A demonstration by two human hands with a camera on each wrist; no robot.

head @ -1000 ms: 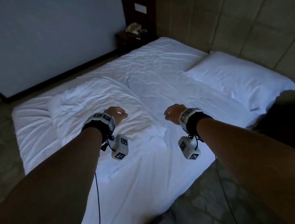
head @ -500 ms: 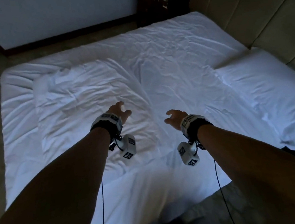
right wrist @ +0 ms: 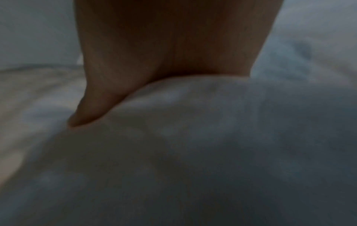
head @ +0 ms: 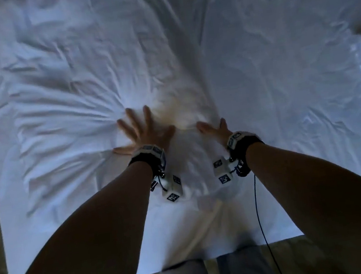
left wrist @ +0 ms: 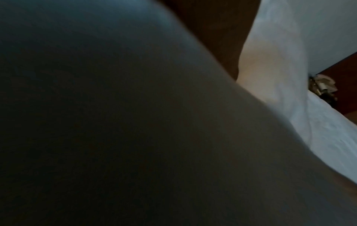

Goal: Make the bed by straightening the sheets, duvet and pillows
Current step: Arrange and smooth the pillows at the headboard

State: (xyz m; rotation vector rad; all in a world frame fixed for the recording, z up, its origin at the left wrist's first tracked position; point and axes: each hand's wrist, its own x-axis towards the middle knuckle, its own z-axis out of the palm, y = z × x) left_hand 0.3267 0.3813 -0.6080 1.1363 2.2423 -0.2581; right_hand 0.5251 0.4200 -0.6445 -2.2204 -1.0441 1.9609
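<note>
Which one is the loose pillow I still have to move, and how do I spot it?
Start from the white bed sheet that fills the head view. On its left half lies a puffy rectangle, the pillow, with the left hand pressing flat on its near right corner. Unlike the flatter sheet around it, it is raised, and its creases fan out from that hand.

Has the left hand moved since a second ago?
Yes. The left hand has dropped from above the pillow onto it, fingers spread flat, pressing its right edge.
</note>
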